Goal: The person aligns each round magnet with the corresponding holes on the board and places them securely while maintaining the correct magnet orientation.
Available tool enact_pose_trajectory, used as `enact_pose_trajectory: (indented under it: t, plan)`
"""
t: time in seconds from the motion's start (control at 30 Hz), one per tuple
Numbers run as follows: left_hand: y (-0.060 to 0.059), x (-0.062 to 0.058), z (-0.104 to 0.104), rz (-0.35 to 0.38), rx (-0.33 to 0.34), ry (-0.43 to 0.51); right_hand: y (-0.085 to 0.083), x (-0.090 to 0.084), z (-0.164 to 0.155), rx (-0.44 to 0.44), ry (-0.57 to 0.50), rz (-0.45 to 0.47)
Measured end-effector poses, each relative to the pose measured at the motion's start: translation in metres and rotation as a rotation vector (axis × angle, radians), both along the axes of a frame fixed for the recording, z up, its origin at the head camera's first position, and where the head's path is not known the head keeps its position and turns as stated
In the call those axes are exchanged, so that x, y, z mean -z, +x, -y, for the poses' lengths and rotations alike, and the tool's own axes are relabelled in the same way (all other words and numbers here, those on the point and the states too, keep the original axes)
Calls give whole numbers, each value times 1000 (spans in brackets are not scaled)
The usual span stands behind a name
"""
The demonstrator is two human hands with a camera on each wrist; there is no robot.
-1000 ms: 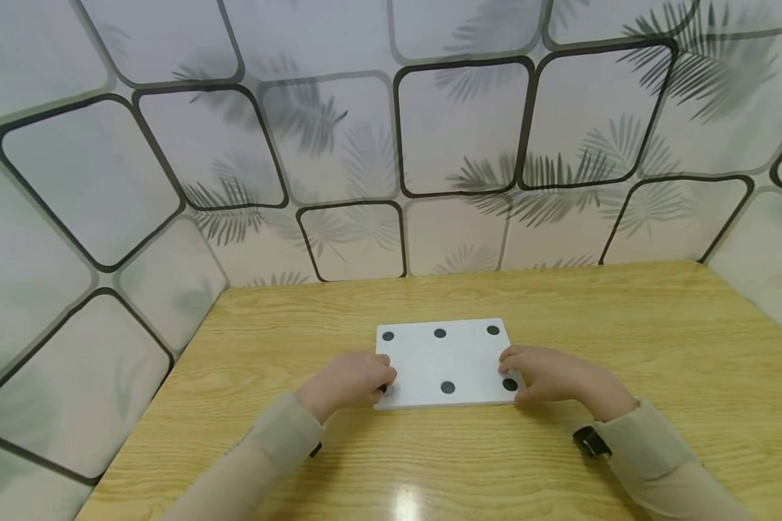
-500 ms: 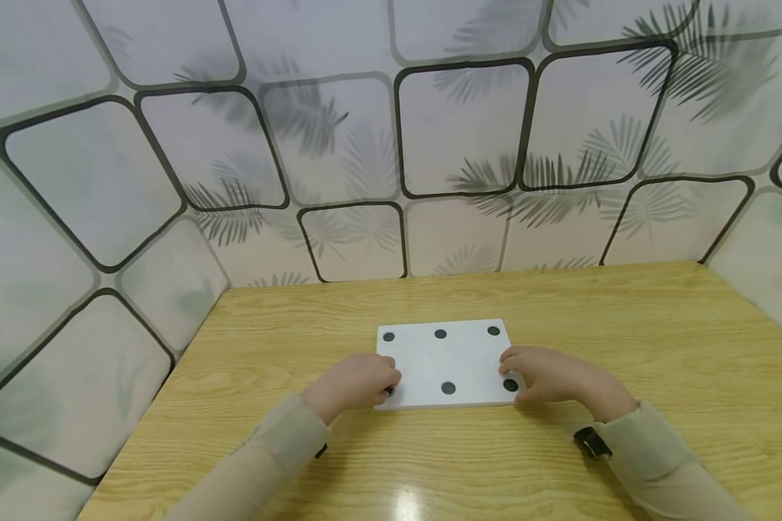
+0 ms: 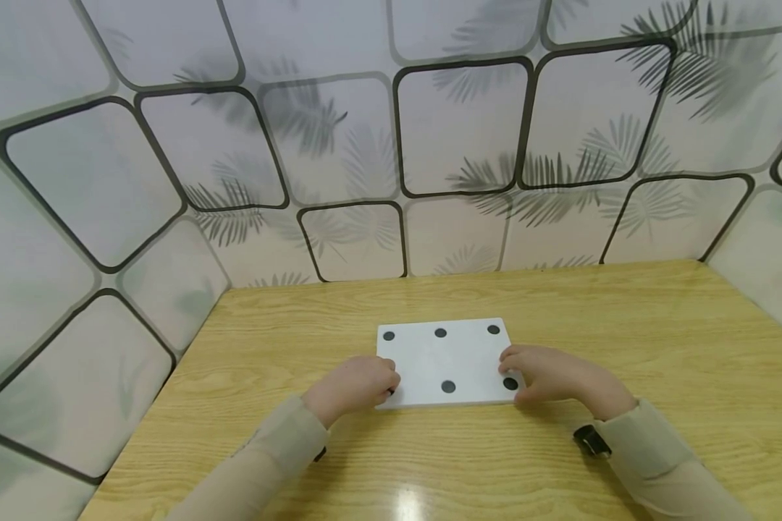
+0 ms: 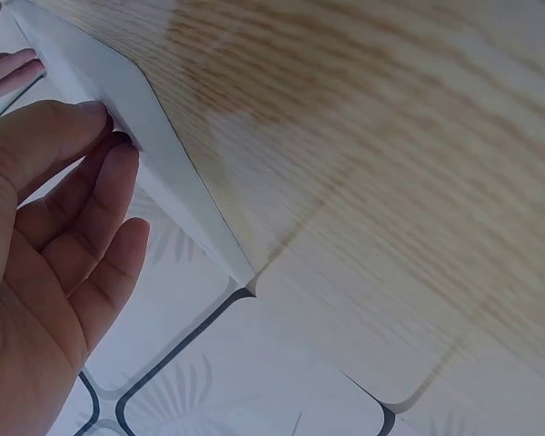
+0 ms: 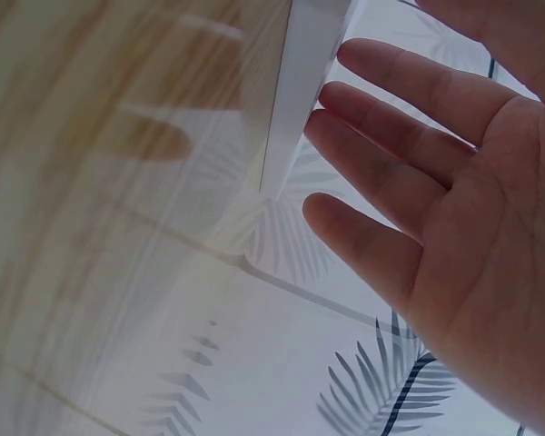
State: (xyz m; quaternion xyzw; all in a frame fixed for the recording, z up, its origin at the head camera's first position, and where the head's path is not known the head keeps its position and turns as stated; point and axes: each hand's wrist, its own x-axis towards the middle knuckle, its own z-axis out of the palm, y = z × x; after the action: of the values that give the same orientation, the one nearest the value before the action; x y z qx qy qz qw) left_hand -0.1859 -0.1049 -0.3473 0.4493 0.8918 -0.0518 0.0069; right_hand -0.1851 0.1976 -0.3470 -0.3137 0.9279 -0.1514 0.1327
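Observation:
A white rectangular board (image 3: 423, 365) with round black spots lies on the table in the head view. My left hand (image 3: 353, 385) is over its near left corner. Between thumb and fingertips it pinches a small black disc (image 3: 391, 391), mostly covered by the fingers; the left wrist view shows its dark edge right at the board's surface. At the board's right side is my right hand (image 3: 550, 375), fingertips at the edge beside the near right black spot (image 3: 510, 383). In the right wrist view its fingers (image 5: 381, 182) are fairly straight, with their tips along the board's white side.
The board lies on a glossy wood-grain table (image 3: 287, 318). Behind the table and to its sides stand pale walls (image 3: 463, 130) with a dark grid and leaf print. A black strap (image 3: 591, 441) shows at the right sleeve.
My left hand has shifted slightly right over the near left corner, with the black disc between its fingers. The right hand and the board have stayed in place.

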Motion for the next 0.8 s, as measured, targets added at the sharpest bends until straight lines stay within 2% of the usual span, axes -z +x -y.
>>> enact_pose_trajectory:
  t: [0.2,0.5,0.63,0.8]
  plan:
    - [0,-1,-1,-14,1,-9,-1,0,0,-1,4,0]
    - [-1,-9,-3,-2,-27,-37,-2,0,1,-8,-6,14]
    - [-3,-18,-4,-13,-65,-20,-2,1,2,-3,-7,16]
    - [-4,-25,-6,-70,-130,44,-1,1,2,-15,-27,-5]
